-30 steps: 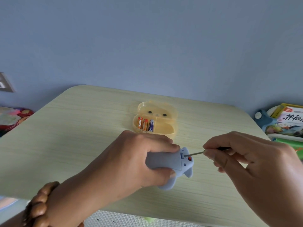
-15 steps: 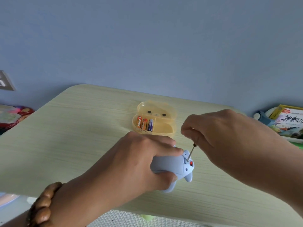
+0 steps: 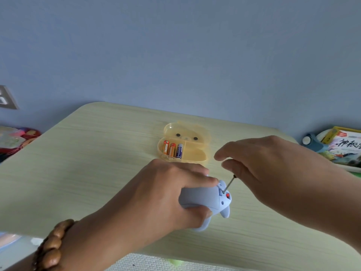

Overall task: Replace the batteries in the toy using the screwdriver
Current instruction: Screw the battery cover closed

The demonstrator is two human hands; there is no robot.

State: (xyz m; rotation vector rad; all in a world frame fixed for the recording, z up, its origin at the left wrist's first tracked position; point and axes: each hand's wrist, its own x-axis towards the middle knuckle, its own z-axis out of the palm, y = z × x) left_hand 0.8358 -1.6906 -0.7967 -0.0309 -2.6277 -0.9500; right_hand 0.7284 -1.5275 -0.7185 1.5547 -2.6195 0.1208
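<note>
Screwdriver [image 3: 228, 184] now steeper, right grip [image 3: 273, 173] pinching it (tip in toy [image 3: 199, 198]); left grip [image 3: 166, 192] clasping toy

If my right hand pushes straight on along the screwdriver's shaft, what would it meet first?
The pale blue plastic toy gripped by the left hand: the thin metal screwdriver in the right hand has its tip at the toy's end. Whether it sits in a screw is unclear.

screwdriver [image 3: 228, 183] handle hidden — inside right hand [image 3: 273, 169]
</note>
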